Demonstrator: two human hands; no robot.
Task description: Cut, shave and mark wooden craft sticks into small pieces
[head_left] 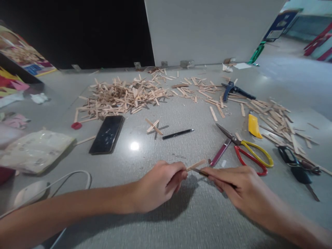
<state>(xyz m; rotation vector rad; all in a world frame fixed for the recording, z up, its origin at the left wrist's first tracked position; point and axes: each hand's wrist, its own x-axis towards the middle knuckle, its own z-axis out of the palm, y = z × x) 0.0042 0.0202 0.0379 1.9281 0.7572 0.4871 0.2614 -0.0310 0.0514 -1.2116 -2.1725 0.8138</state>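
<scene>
Between thumb and fingers, my left hand pinches a wooden craft stick that points to the right. My right hand is closed on a small knife, whose blade lies against or very near the stick. Just beyond my right hand are a maroon cutter and scissors with red and yellow handles. A black pen lies further in front, beside a few crossed stick pieces.
A large heap of craft sticks spreads at the back; more sticks lie right. A phone, plastic packet and white mouse are left. Dark blue cutters, a yellow cutter and keys lie right.
</scene>
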